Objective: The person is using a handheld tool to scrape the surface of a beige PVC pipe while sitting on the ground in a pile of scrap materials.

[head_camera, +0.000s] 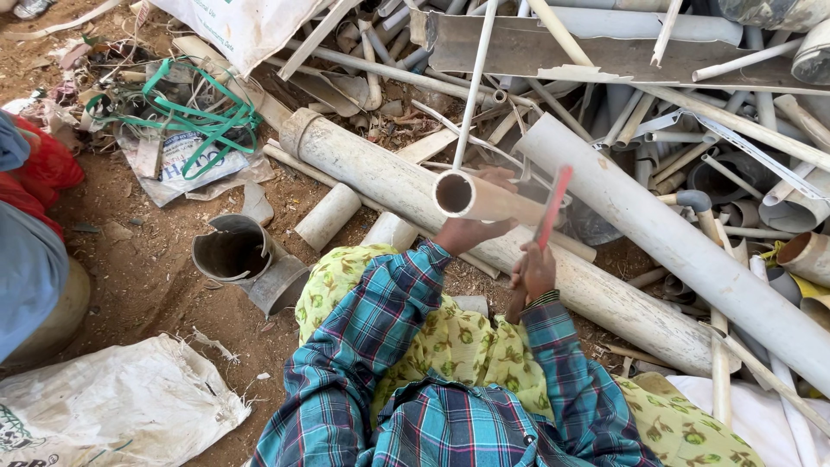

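Here left hand (471, 232) grips a short cream pipe piece (484, 197), open end toward camera, held above a long dirty pipe (415, 186) on the ground. Right hand (533, 272) closed around a red-handled tool (550, 207), raised just beside the piece. Grey pipe fitting (238, 255) on dirt, left. Scrap pipe heap (692, 130) behind.

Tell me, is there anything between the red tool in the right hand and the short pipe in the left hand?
Nothing visible. The left hand holds the short pipe up by its underside, and the red tool in the right hand is right beside the pipe's far end. The tool is blurred, so contact cannot be told.
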